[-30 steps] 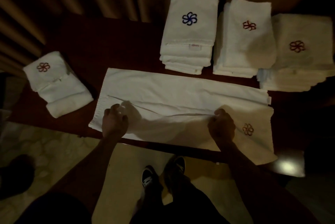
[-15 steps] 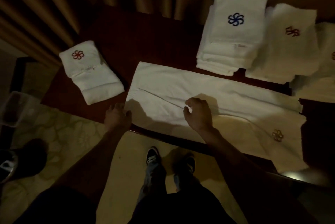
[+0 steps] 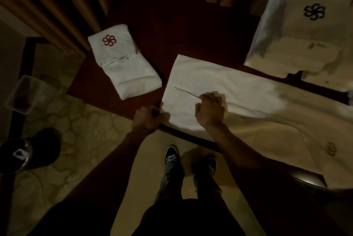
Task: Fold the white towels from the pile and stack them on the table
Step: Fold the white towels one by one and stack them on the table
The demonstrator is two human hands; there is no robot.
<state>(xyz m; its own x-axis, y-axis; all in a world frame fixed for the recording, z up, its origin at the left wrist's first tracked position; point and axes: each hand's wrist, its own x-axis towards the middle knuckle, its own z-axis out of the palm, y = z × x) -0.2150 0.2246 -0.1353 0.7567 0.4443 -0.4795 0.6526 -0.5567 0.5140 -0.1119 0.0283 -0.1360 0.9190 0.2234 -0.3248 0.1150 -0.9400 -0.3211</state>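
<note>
Hotel-style lodging, dimly lit: heavy pleated curtains hang behind a dark polished wooden worktop; pale carpet with a floral pattern covers the floor; embroidered pinwheel emblems mark the white linen, red on a small folded towel, dark blue on a tall stack, gold on a spread towel; matching monogrammed linen in quantity, drapes and carpet suggest a guest room rather than a private home.

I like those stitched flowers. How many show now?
3. A red flower on the folded towel at left; a dark flower atop the stack at upper right; a faint flower on the spread towel, lower right. Others may be hidden.
</note>
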